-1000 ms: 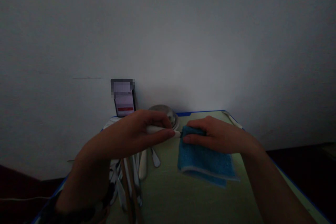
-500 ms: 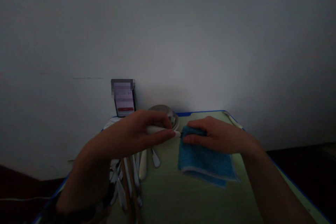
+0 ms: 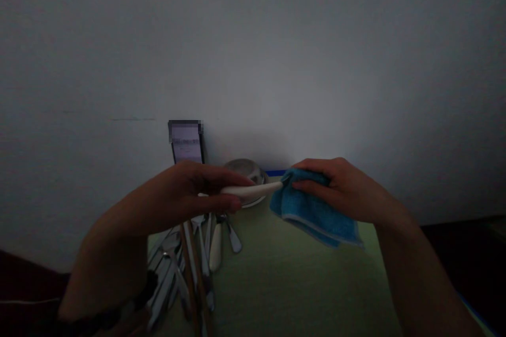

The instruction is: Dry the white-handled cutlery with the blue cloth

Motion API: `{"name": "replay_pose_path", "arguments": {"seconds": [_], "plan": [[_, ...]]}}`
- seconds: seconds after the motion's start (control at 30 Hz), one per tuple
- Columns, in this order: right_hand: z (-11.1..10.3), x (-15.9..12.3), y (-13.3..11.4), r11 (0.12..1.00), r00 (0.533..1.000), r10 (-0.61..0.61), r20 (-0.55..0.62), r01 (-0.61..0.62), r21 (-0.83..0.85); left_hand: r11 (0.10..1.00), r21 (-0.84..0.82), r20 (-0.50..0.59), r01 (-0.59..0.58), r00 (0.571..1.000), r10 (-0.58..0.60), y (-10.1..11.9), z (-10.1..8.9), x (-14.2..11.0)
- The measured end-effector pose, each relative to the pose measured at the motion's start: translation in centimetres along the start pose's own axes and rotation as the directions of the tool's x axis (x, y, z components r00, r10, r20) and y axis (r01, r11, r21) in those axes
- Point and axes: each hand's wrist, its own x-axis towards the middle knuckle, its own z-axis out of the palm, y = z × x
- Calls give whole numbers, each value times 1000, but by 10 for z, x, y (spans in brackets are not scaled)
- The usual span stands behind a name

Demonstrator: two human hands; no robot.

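Note:
My left hand (image 3: 205, 189) pinches the cream-white handle of a utensil (image 3: 256, 190) between thumb and fingers, above the table. The utensil's other end runs into a folded blue cloth (image 3: 316, 210), so its kind stays hidden. My right hand (image 3: 336, 184) is closed on that cloth, thumb in front, wrapping it round the utensil's end. Beneath and left of my left hand lie several pieces of cutlery, among them a metal spoon (image 3: 176, 263) and a piece with a cream handle (image 3: 215, 247).
A round metal bowl (image 3: 247, 168) stands at the table's back edge, partly behind my left hand. Beside it a phone (image 3: 187, 145) leans upright on the grey wall (image 3: 300, 63). Brown chopsticks (image 3: 200, 279) lie among the cutlery on the green tabletop (image 3: 284, 284).
My right hand has moved up and a little right with the cloth. My left hand has shifted slightly left, and more of the white handle shows between the hands.

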Motion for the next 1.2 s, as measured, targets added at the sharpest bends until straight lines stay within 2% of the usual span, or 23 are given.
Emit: {"name": "replay_pose_path", "arguments": {"seconds": [0.07,0.13,0.3,0.57,0.7,0.97,1.07,1.2], "plan": [[0,0,0,1000,1000,-16,-11,16,8,1000,-20,97,20,995,-18,0,1,-1],[1,0,-1,1000,1000,-22,-18,22,-2,1000,-5,138,30,990,-29,1,5,-1],[4,2,-6,998,1000,27,9,-26,-61,993,115,2,21,1000,-21,10,10,1],[4,3,-14,1000,998,-12,69,12,5,990,137,-26,-15,999,19,23,8,6],[5,3,-13,1000,997,-9,82,7,27,993,122,-6,6,1000,-6,22,9,10],[-2,0,-9,996,989,-18,147,4,94,994,106,-84,12,996,-3,17,9,13],[-3,-1,-8,997,991,-22,129,13,73,990,140,-105,15,994,0,19,12,15],[3,1,-7,999,999,24,43,-22,-31,973,231,-136,22,991,10,20,19,17]]}}
